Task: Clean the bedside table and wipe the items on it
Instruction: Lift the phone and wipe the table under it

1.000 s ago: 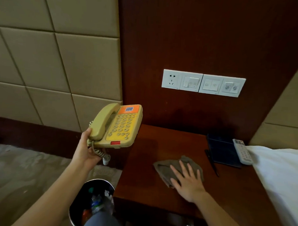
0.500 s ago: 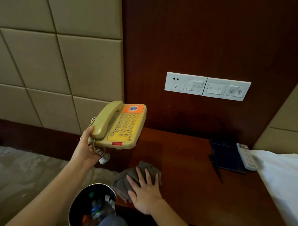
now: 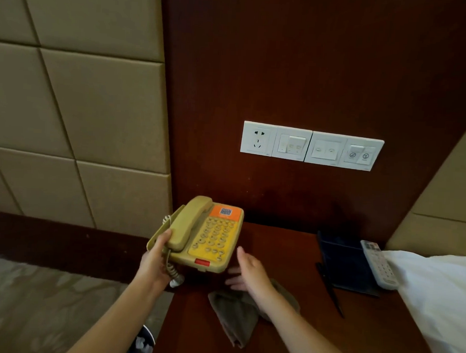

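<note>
At the far left of the view, padded wall panels [image 3: 83, 103] and patterned carpet [image 3: 34, 301] border the work area. The rim of a waste bin [image 3: 143, 342] shows at the bottom edge beside the left forearm. The left hand [image 3: 156, 261] grips the telephone [image 3: 208, 236] by its left side, with the fingers curled round the base and the thumb against the handset. The unit is tilted over the left rear corner of the bedside table [image 3: 290, 248]; whether its base touches the wood cannot be determined. The coiled cord [image 3: 173, 272] hangs below the hand. Just right of the telephone's front corner, the right hand [image 3: 249, 273] is open with fingers extended and holds nothing. It is close to the casing without evident contact. The grey-brown cloth [image 3: 234, 315] lies crumpled on the table top beneath that hand and wrist, and no finger grips it. Further right lie a black pen [image 3: 331, 292], a dark folder [image 3: 348, 264] and a white remote control [image 3: 379, 264] at the folder's right edge, next to white bedding [image 3: 440, 297]. Progress assessment: the task appears to be at an early to middle stage. The table top shows no visible debris, but which zones have been wiped cannot be confirmed. The telephone is in hand with no cloth applied to it, so wiping it appears outstanding. The pen, folder and remote, and the surface beneath them, also appear to await attention.
</note>
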A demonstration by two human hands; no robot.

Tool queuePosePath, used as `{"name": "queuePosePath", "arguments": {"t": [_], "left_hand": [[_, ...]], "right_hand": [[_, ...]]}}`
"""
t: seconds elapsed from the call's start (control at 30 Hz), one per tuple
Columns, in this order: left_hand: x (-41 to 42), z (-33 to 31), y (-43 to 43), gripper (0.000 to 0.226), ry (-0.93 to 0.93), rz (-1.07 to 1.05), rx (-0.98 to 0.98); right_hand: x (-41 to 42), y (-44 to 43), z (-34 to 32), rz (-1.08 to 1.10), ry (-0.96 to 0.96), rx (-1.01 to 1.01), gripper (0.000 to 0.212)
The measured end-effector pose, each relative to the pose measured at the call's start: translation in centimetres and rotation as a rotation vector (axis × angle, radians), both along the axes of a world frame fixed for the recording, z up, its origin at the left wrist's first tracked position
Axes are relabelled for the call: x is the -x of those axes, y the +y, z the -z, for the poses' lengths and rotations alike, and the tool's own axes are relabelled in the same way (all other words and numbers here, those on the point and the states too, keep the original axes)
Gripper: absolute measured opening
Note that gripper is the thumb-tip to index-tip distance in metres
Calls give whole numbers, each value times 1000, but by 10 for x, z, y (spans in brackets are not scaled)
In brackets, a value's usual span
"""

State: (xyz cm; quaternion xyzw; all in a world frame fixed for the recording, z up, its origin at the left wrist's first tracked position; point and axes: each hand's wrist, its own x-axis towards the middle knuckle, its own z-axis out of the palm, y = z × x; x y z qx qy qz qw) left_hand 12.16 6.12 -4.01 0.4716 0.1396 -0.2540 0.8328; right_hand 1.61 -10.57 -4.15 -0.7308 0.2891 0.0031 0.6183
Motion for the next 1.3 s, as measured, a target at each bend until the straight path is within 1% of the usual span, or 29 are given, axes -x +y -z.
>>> {"name": "queuePosePath", "arguments": {"t": [0.03,0.07,0.17,0.27,0.3,0.4,0.43,0.57,0.67,0.77,0.8,0.9,0.93,1.0,1.1,1.17,1.23,1.3], "left_hand": [[-2,4,-2,45,9,13,-2],[-8,10,-4,50,18,21,-10],[-23,17,-13,52,-11,71,-41],[-33,15,-23,44,-72,119,-102],[-35,15,-25,47,-89,137,-122],[-45,21,-24,73,-96,153,-201],[-47,24,-21,73,-98,170,-224],[-47,32,-10,57,-111,265,-313],[-49,33,-8,61,-167,343,-422],[-44,35,-13,53,-208,433,-506],[-44,37,-14,56,-218,447,-512],[-42,39,-13,101,-221,496,-540],[-40,36,-13,103,-217,509,-553],[-38,34,-13,90,-202,512,-575],[-33,31,-15,82,-208,532,-605],[-30,28,-16,73,-222,523,-604],[-25,24,-18,64,-242,517,-615],[-21,21,-19,63,-268,500,-653]], "right_hand": [[-7,8,-2,18,-3,-159,32],[-14,11,1,41,-25,-233,28],[-27,1,3,133,-94,-338,22],[-37,-14,7,165,-78,-318,20],[-39,-17,9,171,-71,-309,20],[-44,-22,16,163,-54,-254,20],[-45,-22,18,157,-45,-234,21],[-49,-20,27,119,-14,-168,22],[-53,-24,31,121,10,-94,30],[-54,-36,33,134,35,3,34],[-54,-40,33,130,44,46,35],[-55,-43,37,126,53,183,35],[-55,-43,39,127,48,245,34],[-57,-42,43,136,40,369,32],[-56,-38,46,145,47,484,29],[-50,-36,44,110,54,569,29],[-41,-39,40,52,60,664,32],[-29,-43,36,7,89,728,37]]}}
